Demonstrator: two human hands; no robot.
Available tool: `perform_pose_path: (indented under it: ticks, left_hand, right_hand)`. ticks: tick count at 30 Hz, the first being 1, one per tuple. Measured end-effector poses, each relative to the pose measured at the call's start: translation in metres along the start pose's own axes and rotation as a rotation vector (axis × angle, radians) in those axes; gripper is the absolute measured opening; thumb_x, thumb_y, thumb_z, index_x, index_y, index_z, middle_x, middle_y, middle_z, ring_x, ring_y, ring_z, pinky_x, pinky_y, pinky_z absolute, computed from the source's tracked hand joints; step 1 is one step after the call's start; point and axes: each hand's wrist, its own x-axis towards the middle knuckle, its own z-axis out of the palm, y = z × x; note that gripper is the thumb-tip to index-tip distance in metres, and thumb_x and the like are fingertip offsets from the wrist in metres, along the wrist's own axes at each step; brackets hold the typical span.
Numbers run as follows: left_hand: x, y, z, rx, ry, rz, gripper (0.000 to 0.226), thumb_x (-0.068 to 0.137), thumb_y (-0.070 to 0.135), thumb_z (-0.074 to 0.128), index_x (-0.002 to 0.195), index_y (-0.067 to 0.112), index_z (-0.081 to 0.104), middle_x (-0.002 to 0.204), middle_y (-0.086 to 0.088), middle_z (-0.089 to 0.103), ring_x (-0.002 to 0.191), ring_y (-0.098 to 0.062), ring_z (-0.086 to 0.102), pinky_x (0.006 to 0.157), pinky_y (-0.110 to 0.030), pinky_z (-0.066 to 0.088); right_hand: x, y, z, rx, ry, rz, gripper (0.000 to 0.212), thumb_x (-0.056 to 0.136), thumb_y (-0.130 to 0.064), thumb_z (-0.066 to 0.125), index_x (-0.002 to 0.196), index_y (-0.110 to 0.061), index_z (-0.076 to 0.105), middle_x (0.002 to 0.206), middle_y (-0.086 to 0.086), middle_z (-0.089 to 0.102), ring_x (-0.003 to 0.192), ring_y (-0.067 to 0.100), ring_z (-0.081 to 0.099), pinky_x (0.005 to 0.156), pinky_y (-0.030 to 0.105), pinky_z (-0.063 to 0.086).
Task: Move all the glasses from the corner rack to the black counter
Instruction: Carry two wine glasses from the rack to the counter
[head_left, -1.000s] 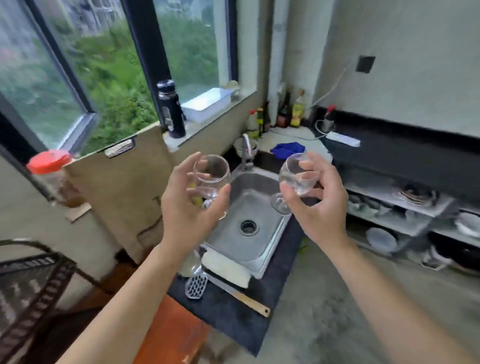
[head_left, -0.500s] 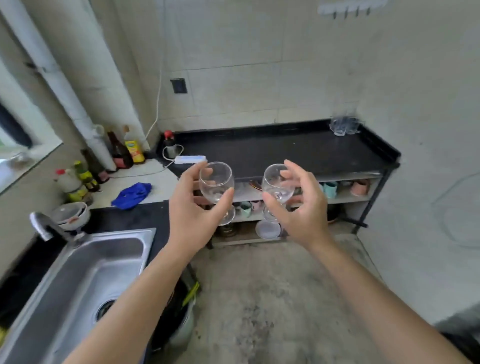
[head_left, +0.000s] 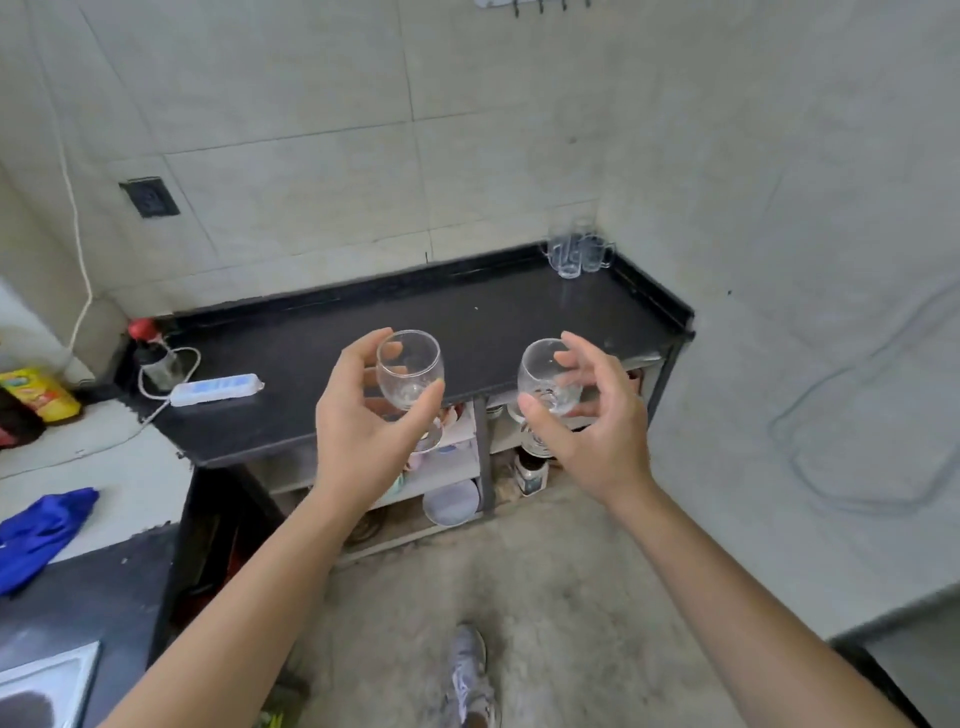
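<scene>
My left hand grips a clear stemmed glass by its bowl, upright. A second stemmed glass sits in my right hand, fingers wrapped around its bowl. Both glasses hang in the air over the front edge of the black counter. A small cluster of clear glasses stands in the counter's far right corner against the wall. The corner rack is out of view.
A white power strip and a small jar with a cord lie at the counter's left end. Shelves under the counter hold cups and dishes. A blue cloth and a sink corner are at left. My shoe is on the concrete floor.
The view has swung from the sink and window round to the black counter, which is now closer. Both hands still hold their glasses, now over the counter's front edge.
</scene>
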Motion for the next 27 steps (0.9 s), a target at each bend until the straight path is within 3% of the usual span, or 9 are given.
perform_pose_path:
  ticks: [3, 5, 9, 13, 19, 22, 27]
  left_hand:
    - [0.063, -0.031, 0.035, -0.039, -0.001, -0.011, 0.057, 0.078, 0.029, 0.083, 0.126, 0.039, 0.053, 0.123, 0.015, 0.063, 0.086, 0.0, 0.067, 0.075, -0.034, 0.06]
    - [0.111, -0.048, 0.057, -0.083, -0.009, -0.031, 0.058, 0.076, 0.034, 0.083, 0.125, 0.041, 0.054, 0.122, 0.017, 0.063, 0.085, -0.001, 0.068, 0.077, -0.037, 0.06]
    - [0.21, -0.065, 0.098, -0.119, -0.058, -0.074, 0.06, 0.076, 0.03, 0.085, 0.127, 0.038, 0.055, 0.123, 0.019, 0.063, 0.078, 0.001, 0.068, 0.072, -0.025, 0.057]
    - [0.297, -0.082, 0.139, -0.119, -0.113, -0.107, 0.06, 0.074, 0.031, 0.086, 0.123, 0.044, 0.054, 0.117, 0.023, 0.064, 0.079, -0.004, 0.069, 0.074, -0.03, 0.059]
    - [0.391, -0.12, 0.209, -0.107, -0.138, -0.151, 0.061, 0.074, 0.033, 0.086, 0.125, 0.043, 0.054, 0.117, 0.022, 0.063, 0.08, -0.004, 0.069, 0.076, -0.031, 0.059]
    - [0.433, -0.145, 0.252, -0.099, -0.123, -0.184, 0.059, 0.074, 0.032, 0.086, 0.119, 0.05, 0.052, 0.114, 0.029, 0.063, 0.081, -0.004, 0.07, 0.074, -0.029, 0.059]
    - [0.515, -0.19, 0.328, -0.065, -0.087, -0.273, 0.059, 0.076, 0.028, 0.085, 0.123, 0.039, 0.052, 0.119, 0.021, 0.062, 0.088, 0.003, 0.068, 0.077, -0.025, 0.057]
  right_hand:
    - [0.059, 0.035, 0.013, -0.038, -0.01, -0.01, 0.068, 0.075, -0.039, 0.082, 0.137, -0.028, 0.057, 0.12, -0.011, 0.062, 0.102, 0.008, 0.064, 0.072, 0.019, 0.056]
    - [0.104, 0.056, 0.022, -0.069, 0.0, -0.013, 0.069, 0.075, -0.039, 0.082, 0.138, -0.028, 0.057, 0.121, -0.009, 0.063, 0.103, 0.009, 0.065, 0.072, 0.024, 0.058]
    - [0.196, 0.087, 0.041, -0.133, 0.002, 0.021, 0.068, 0.077, -0.033, 0.086, 0.138, -0.03, 0.056, 0.122, -0.012, 0.064, 0.106, 0.007, 0.065, 0.074, 0.03, 0.061]
    - [0.276, 0.12, 0.055, -0.141, 0.014, 0.039, 0.07, 0.077, -0.031, 0.087, 0.14, -0.027, 0.056, 0.124, -0.012, 0.063, 0.109, 0.006, 0.064, 0.074, 0.021, 0.058]
    - [0.37, 0.202, 0.074, -0.105, -0.009, 0.125, 0.072, 0.077, -0.033, 0.086, 0.142, -0.026, 0.055, 0.126, -0.01, 0.064, 0.111, 0.006, 0.063, 0.077, 0.019, 0.057]
    - [0.421, 0.255, 0.084, -0.071, -0.057, 0.169, 0.073, 0.078, -0.031, 0.087, 0.142, -0.026, 0.054, 0.128, -0.008, 0.064, 0.112, 0.004, 0.063, 0.077, 0.018, 0.057]
    - [0.52, 0.346, 0.104, -0.042, -0.209, 0.221, 0.073, 0.078, -0.036, 0.087, 0.143, -0.03, 0.054, 0.13, -0.012, 0.061, 0.113, 0.001, 0.061, 0.081, 0.011, 0.052]
